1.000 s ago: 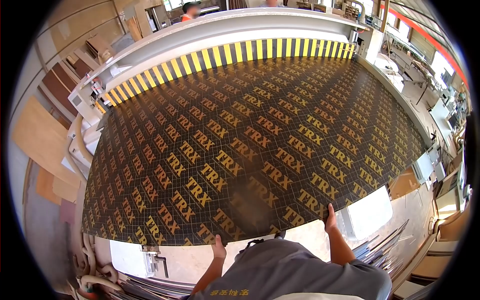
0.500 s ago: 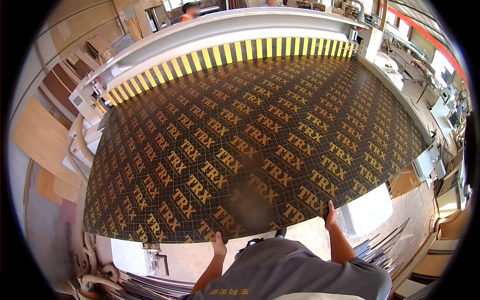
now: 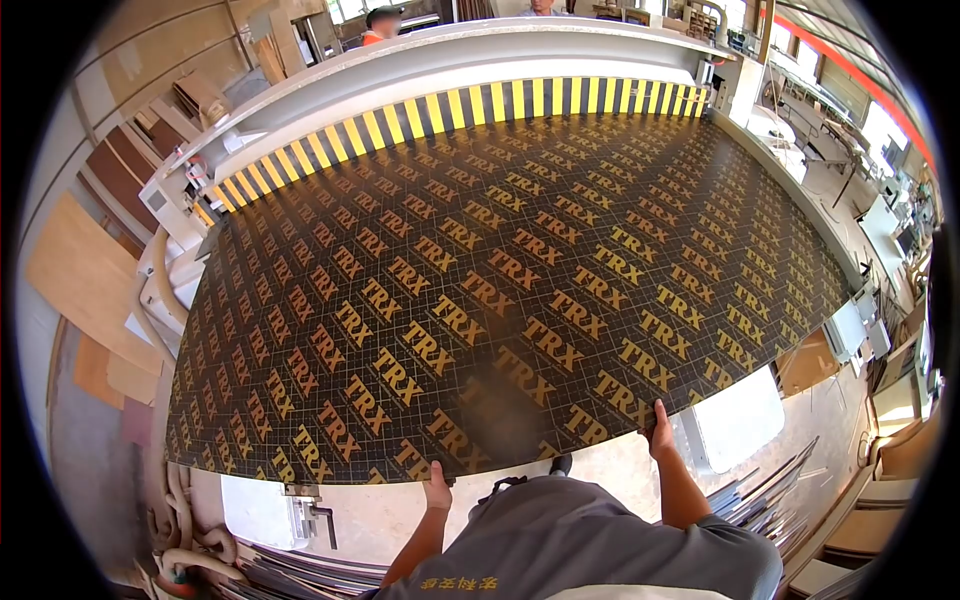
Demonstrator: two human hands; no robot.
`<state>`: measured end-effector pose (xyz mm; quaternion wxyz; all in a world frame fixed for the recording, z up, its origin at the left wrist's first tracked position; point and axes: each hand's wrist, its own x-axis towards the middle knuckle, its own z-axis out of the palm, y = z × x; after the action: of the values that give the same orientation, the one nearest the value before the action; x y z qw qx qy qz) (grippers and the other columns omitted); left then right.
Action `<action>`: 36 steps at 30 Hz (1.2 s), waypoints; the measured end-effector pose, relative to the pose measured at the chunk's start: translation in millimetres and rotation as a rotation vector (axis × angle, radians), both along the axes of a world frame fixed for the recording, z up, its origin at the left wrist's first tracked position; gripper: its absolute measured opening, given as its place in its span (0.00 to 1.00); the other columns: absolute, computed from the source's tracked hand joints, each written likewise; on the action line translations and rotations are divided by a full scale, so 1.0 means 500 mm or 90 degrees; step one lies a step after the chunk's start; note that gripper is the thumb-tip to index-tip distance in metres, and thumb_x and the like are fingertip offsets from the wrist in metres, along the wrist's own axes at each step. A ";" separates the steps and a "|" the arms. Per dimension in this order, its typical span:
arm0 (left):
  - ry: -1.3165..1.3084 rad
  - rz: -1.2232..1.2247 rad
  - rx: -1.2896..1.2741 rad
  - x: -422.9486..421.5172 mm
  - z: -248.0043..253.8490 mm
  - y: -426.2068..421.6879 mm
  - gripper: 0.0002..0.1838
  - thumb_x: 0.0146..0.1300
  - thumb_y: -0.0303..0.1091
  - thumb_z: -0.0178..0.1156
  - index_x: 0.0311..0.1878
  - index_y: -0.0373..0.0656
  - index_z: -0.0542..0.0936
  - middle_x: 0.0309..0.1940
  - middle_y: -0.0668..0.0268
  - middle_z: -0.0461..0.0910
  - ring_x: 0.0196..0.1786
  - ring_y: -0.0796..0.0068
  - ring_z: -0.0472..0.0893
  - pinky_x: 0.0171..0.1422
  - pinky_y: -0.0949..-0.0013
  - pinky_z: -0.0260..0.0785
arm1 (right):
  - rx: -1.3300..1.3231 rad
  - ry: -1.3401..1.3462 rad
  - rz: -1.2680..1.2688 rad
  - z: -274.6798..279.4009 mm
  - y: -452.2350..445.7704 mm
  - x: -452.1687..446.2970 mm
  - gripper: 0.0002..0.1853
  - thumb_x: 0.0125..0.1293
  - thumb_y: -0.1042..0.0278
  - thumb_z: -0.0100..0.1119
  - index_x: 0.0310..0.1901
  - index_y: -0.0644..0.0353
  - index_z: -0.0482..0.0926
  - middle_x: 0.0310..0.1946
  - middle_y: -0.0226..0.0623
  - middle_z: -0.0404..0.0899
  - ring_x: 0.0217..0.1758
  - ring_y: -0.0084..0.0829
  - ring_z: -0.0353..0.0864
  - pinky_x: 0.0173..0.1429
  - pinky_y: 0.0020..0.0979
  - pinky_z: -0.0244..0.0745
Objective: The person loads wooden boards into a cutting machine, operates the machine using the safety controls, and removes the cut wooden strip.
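A large dark panel (image 3: 490,290) printed with gold and orange "TRX" letters lies in front of a black-and-yellow striped strip (image 3: 480,105). My left hand (image 3: 437,487) grips the panel's near edge, thumb on top and the other fingers hidden below. Further right, my right hand (image 3: 660,432) holds the same edge in the same way. The panel's far edge reaches the striped strip under a long pale machine beam (image 3: 450,60).
Two people, one in orange (image 3: 380,25) and another (image 3: 542,8), are beyond the beam. Pale support tables (image 3: 740,425) show below the panel. Long thin strips (image 3: 770,500) lie at lower right, hoses (image 3: 190,545) at lower left. Boards (image 3: 90,280) lean at left.
The panel has shifted slightly forward, and both hands have moved a little with its near edge. The far person's face has come more into view above the beam.
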<state>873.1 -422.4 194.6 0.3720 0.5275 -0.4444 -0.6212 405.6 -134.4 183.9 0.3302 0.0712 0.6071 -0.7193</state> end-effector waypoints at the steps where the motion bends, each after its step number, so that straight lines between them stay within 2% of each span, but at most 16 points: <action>1: 0.001 0.006 0.000 -0.001 -0.001 0.000 0.25 0.84 0.58 0.57 0.50 0.42 0.81 0.32 0.70 0.81 0.28 0.77 0.77 0.31 0.70 0.70 | -0.001 0.001 0.000 0.002 0.000 0.001 0.30 0.79 0.30 0.60 0.60 0.51 0.84 0.43 0.28 0.90 0.39 0.25 0.86 0.39 0.30 0.79; 10: -0.016 -0.021 0.025 0.009 -0.011 -0.004 0.27 0.83 0.62 0.57 0.49 0.42 0.81 0.32 0.70 0.81 0.29 0.77 0.78 0.32 0.70 0.69 | -0.004 0.007 -0.001 0.001 0.001 -0.002 0.29 0.80 0.32 0.59 0.61 0.51 0.84 0.44 0.27 0.89 0.39 0.24 0.86 0.40 0.29 0.79; 19: -0.016 -0.030 0.038 -0.002 0.037 0.007 0.30 0.82 0.64 0.55 0.47 0.41 0.82 0.33 0.69 0.83 0.29 0.76 0.79 0.32 0.70 0.69 | -0.007 0.010 0.003 -0.005 0.007 -0.006 0.29 0.80 0.33 0.60 0.62 0.52 0.83 0.43 0.28 0.88 0.38 0.24 0.85 0.40 0.29 0.79; 22: -0.011 -0.037 0.042 0.007 0.013 0.005 0.30 0.82 0.64 0.55 0.46 0.41 0.82 0.32 0.68 0.83 0.28 0.75 0.79 0.32 0.70 0.69 | -0.003 0.010 -0.004 0.007 0.005 -0.002 0.29 0.79 0.33 0.62 0.62 0.53 0.82 0.43 0.28 0.88 0.38 0.25 0.84 0.40 0.30 0.79; 25: -0.012 -0.027 0.023 0.000 0.021 0.005 0.33 0.81 0.67 0.56 0.41 0.41 0.84 0.29 0.67 0.83 0.27 0.73 0.79 0.31 0.67 0.69 | -0.015 0.014 -0.015 0.009 0.002 0.000 0.29 0.79 0.34 0.63 0.61 0.53 0.82 0.43 0.29 0.88 0.38 0.25 0.84 0.40 0.30 0.79; 28: -0.005 -0.045 0.036 0.004 0.022 0.005 0.29 0.83 0.61 0.54 0.46 0.41 0.82 0.32 0.68 0.83 0.28 0.76 0.79 0.31 0.70 0.69 | -0.015 0.018 -0.018 0.010 0.002 0.001 0.28 0.79 0.35 0.63 0.59 0.53 0.82 0.41 0.29 0.87 0.37 0.25 0.84 0.39 0.30 0.79; 36: 0.002 -0.050 0.026 0.005 0.016 0.002 0.29 0.83 0.62 0.54 0.43 0.41 0.83 0.30 0.67 0.84 0.27 0.76 0.79 0.31 0.70 0.69 | -0.016 0.017 -0.012 0.002 0.003 -0.002 0.27 0.80 0.35 0.62 0.59 0.52 0.82 0.41 0.27 0.88 0.36 0.24 0.85 0.37 0.29 0.79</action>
<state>875.8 -421.3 202.5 0.3372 0.5161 -0.4517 -0.6449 404.6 -132.8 184.8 0.3163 0.0629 0.6019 -0.7305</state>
